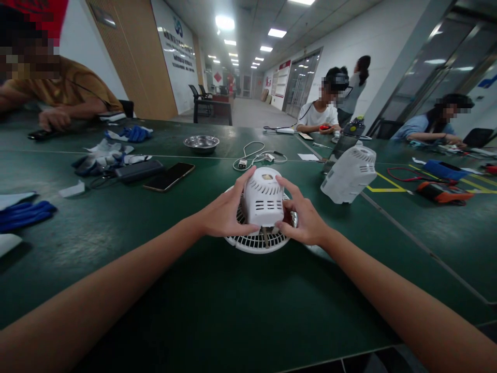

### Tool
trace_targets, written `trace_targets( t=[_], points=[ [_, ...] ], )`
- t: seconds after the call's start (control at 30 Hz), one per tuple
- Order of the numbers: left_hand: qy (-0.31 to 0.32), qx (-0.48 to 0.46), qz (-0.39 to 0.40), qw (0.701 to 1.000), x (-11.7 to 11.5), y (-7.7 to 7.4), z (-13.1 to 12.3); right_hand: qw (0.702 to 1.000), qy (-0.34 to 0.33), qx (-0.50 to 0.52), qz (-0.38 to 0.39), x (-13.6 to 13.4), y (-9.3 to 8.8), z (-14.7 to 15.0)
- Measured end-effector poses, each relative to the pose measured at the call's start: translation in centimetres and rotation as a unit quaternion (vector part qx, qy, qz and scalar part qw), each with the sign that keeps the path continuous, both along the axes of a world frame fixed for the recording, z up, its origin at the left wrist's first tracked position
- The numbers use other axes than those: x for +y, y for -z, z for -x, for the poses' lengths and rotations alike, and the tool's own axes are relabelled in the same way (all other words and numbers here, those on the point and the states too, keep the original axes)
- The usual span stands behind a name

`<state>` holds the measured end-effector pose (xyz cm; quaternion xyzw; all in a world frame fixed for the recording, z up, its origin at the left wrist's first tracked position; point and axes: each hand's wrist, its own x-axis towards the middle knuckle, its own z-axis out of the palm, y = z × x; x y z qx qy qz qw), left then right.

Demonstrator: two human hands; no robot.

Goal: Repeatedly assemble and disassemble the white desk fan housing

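Note:
A white vented motor housing [264, 199] stands on a round white fan grille [254, 242] that lies flat on the dark green table [217, 305]. My left hand [224, 213] grips the housing's left side, thumb below and fingers curled over the top. My right hand [305, 217] is closed on its right side, fingertips against the casing. Both hands hold the same housing just above the grille. A second white plastic fan part [348, 173] leans on the table to the right, apart from my hands.
A smartphone [169, 176], a black case [139, 170], blue gloves [23, 214], a steel bowl [201, 143] and a white cable [256, 155] lie farther back. An orange tool [443, 192] sits at right. Several other people sit around the table's far sides.

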<state>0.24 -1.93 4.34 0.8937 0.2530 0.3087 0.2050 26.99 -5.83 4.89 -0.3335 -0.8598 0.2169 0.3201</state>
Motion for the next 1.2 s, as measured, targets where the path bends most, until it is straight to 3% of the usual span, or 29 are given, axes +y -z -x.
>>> trace_targets(
  t=[0.2, 0.53, 1.0, 1.2],
  points=[
    [-0.021, -0.015, -0.023, 0.999, -0.6, -0.2, -0.5, 1.000, 0.013, -0.017, -0.008, -0.1, -0.1, 0.1],
    [0.028, -0.001, -0.020, 0.999, 1.0, 0.0, 0.5, 1.000, 0.003, -0.023, -0.005, 0.0, -0.5, 0.2],
    [0.002, 0.001, -0.018, 1.000, 0.9, 0.3, 0.8, 0.999, 0.000, -0.042, -0.020, 0.0, -0.7, 0.2],
    [-0.050, -0.005, -0.047, 0.998, 1.0, 1.1, 0.5, 0.997, 0.031, -0.055, -0.036, 0.2, -0.3, 0.3]
  ],
)
